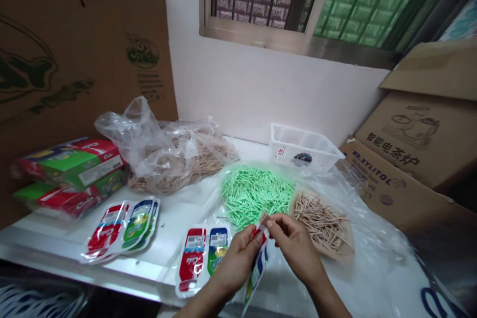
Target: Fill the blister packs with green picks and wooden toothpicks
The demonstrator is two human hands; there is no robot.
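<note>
My left hand [238, 253] is closed on a small printed pouch [257, 271] that hangs down from its fingers. My right hand [294, 243] pinches a few thin wooden sticks [265, 217] at the pouch's top edge. Both hands hover over the white table [171, 211], just in front of a pile of green sticks [253, 191] and a pile of tan wooden sticks [320, 223] lying on a brown sheet. Two flat pouches, one red and one blue-green [203, 256], lie left of my left hand.
A stack of flat pouches [121, 228] lies at the left front. Behind it are boxed packs [74, 171] and a clear bag of tan sticks [175, 156]. A white plastic basket [301, 151] stands at the back, cardboard boxes [402, 159] at the right.
</note>
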